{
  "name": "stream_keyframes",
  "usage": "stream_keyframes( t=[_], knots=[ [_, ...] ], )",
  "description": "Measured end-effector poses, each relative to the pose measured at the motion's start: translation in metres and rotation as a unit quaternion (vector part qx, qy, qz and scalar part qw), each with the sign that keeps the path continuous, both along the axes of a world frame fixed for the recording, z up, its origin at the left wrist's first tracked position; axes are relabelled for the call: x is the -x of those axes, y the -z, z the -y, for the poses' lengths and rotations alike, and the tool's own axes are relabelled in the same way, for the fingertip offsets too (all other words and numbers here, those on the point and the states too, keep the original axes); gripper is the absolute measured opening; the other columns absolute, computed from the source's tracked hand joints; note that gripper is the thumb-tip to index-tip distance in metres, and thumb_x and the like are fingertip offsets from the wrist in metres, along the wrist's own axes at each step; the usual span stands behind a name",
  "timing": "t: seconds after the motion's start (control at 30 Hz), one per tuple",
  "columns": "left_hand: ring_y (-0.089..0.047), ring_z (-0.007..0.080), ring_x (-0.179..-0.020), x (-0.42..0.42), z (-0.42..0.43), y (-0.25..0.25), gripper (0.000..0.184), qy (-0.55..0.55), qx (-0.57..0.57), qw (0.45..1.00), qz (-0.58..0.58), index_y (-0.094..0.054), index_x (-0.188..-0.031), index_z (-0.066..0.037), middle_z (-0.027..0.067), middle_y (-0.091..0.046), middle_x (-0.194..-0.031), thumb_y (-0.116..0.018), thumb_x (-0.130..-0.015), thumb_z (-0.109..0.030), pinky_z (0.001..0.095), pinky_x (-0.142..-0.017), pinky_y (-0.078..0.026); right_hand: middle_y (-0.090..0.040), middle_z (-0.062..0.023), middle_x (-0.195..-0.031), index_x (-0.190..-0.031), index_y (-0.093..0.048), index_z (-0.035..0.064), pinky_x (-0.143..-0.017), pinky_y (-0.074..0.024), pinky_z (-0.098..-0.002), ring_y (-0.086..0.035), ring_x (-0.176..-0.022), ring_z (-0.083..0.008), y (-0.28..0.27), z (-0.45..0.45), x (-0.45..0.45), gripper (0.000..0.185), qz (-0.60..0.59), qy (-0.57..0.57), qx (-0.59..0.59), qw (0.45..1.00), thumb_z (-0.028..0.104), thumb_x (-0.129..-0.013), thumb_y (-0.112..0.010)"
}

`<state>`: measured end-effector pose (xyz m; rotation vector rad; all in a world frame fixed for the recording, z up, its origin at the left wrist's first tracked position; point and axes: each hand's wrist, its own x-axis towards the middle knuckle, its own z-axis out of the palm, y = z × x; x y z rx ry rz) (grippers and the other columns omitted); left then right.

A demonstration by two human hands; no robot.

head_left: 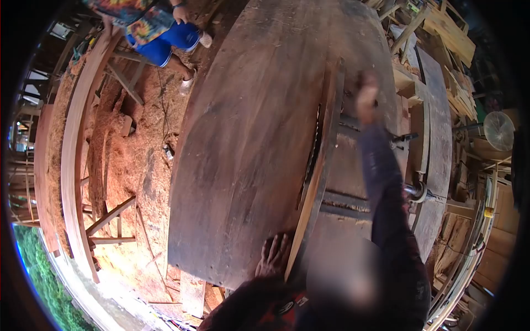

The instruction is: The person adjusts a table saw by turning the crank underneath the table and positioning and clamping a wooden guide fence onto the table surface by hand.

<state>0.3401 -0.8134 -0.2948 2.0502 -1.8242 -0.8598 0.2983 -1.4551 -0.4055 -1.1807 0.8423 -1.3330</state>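
Wooden strip [307, 226] | just beside left fingers [275, 247] | left of blurred right fingers [369, 85]

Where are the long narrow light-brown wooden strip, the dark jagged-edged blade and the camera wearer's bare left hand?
Long narrow light-brown wooden strip [312, 207]: head view, on its lower half.
Dark jagged-edged blade [316, 142]: head view, on its exposed part.
Bare left hand [270, 263]: head view, on the back of the hand.

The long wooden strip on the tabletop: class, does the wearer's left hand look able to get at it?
Probably yes: the left hand rests on the tabletop close beside the near end of the wooden strip, with nothing visible between them.
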Motion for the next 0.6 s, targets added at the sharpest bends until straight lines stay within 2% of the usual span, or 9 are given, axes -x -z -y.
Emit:
stream_keyframes(
  t=[0.07, 0.13, 0.17, 0.23, 0.3, 0.37, 0.43, 0.5, 0.6],
  knots=[
    [-0.018, 0.0421, -0.148, 0.003, 0.001, 0.003, 0.080, -0.017, -0.010, 0.999, -0.034, -0.031, -0.150, 0.001, 0.0220, -0.020, -0.160, -0.055, -0.080, -0.031, 0.0634, -0.116, -0.012, -0.054, -0.0161, -0.136, -0.142, -0.044, 0.0014, -0.109, -0.0360, -0.0406, -0.050, -0.125, -0.0292, 0.000, -0.038, -0.051, 0.053, -0.203, 0.086, 0.277, 0.935, 0.034, -0.101, -0.045],
    [-0.019, 0.0420, -0.147, 0.001, 0.003, 0.004, 0.078, -0.012, -0.038, 0.998, -0.038, -0.033, -0.149, 0.001, 0.0221, -0.021, -0.159, -0.055, -0.081, -0.029, 0.0637, -0.116, -0.012, -0.059, -0.0148, -0.131, -0.140, -0.050, 0.0022, -0.106, -0.0384, -0.0394, -0.054, -0.121, -0.0278, 0.006, -0.072, -0.051, 0.047, -0.322, 0.121, 0.370, 0.863, 0.028, -0.100, -0.048],
    [-0.020, 0.0419, -0.147, 0.004, 0.002, 0.003, 0.076, -0.019, -0.043, 0.998, -0.038, -0.035, -0.148, 0.001, 0.0222, -0.022, -0.159, -0.055, -0.081, -0.028, 0.0640, -0.116, -0.013, -0.060, -0.0150, -0.129, -0.137, -0.052, 0.0017, -0.106, -0.0388, -0.0387, -0.055, -0.120, -0.0285, -0.001, -0.073, -0.045, 0.045, -0.249, 0.062, 0.231, 0.939, 0.028, -0.101, -0.048],
    [-0.021, 0.0420, -0.147, 0.010, -0.009, 0.022, 0.073, -0.001, -0.015, 1.000, 0.005, -0.037, -0.147, 0.002, 0.0226, -0.023, -0.159, -0.054, -0.082, -0.027, 0.0641, -0.116, -0.013, -0.061, -0.0151, -0.127, -0.135, -0.054, 0.0011, -0.105, -0.0392, -0.0380, -0.055, -0.119, -0.0291, 0.004, -0.043, -0.032, 0.044, -0.162, 0.011, 0.094, 0.982, 0.029, -0.101, -0.047],
    [-0.023, 0.0424, -0.146, 0.009, -0.010, 0.024, 0.070, -0.014, 0.006, 1.000, -0.008, -0.038, -0.146, 0.002, 0.0229, -0.025, -0.158, -0.053, -0.083, -0.025, 0.0641, -0.115, -0.014, -0.059, -0.0138, -0.133, -0.136, -0.052, 0.0015, -0.108, -0.0395, -0.0385, -0.053, -0.126, -0.0320, 0.029, 0.000, 0.010, 0.046, -0.215, 0.027, 0.060, 0.974, 0.030, -0.103, -0.041],
    [-0.025, 0.0421, -0.146, 0.006, -0.002, 0.013, 0.064, -0.016, -0.015, 1.000, -0.008, -0.041, -0.144, 0.002, 0.0224, -0.028, -0.157, -0.049, -0.086, -0.024, 0.0640, -0.115, -0.015, -0.060, -0.0120, -0.130, -0.134, -0.055, 0.0036, -0.106, -0.0414, -0.0383, -0.056, -0.123, -0.0270, 0.008, 0.011, 0.033, 0.045, 0.076, 0.009, -0.093, 0.993, 0.033, -0.102, -0.043],
    [-0.026, 0.0421, -0.145, 0.005, -0.003, 0.014, 0.065, -0.001, -0.026, 1.000, 0.014, -0.041, -0.144, 0.002, 0.0230, -0.028, -0.156, -0.048, -0.086, -0.025, 0.0640, -0.115, -0.016, -0.060, -0.0121, -0.130, -0.133, -0.055, 0.0039, -0.105, -0.0417, -0.0375, -0.055, -0.122, -0.0242, -0.070, -0.020, 0.010, 0.043, 0.086, 0.092, -0.187, 0.974, 0.032, -0.102, -0.044],
    [-0.027, 0.0419, -0.145, 0.007, -0.006, 0.018, 0.065, -0.010, -0.020, 1.000, -0.003, -0.041, -0.144, 0.002, 0.0231, -0.028, -0.156, -0.048, -0.086, -0.025, 0.0638, -0.115, -0.017, -0.060, -0.0128, -0.128, -0.129, -0.057, 0.0034, -0.103, -0.0420, -0.0361, -0.054, -0.122, -0.0211, -0.056, -0.013, 0.007, 0.039, -0.042, 0.142, -0.181, 0.972, 0.029, -0.101, -0.047],
    [-0.027, 0.0403, -0.146, 0.006, -0.001, 0.014, 0.067, -0.020, -0.010, 1.000, -0.013, -0.043, -0.142, 0.004, 0.0233, -0.028, -0.156, -0.051, -0.084, -0.027, 0.0634, -0.115, -0.017, -0.062, -0.0128, -0.122, -0.125, -0.059, 0.0020, -0.098, -0.0460, -0.0368, -0.058, -0.116, -0.0231, 0.027, -0.028, -0.044, 0.037, -0.245, 0.144, 0.179, 0.942, 0.026, -0.100, -0.046]
  ],
)
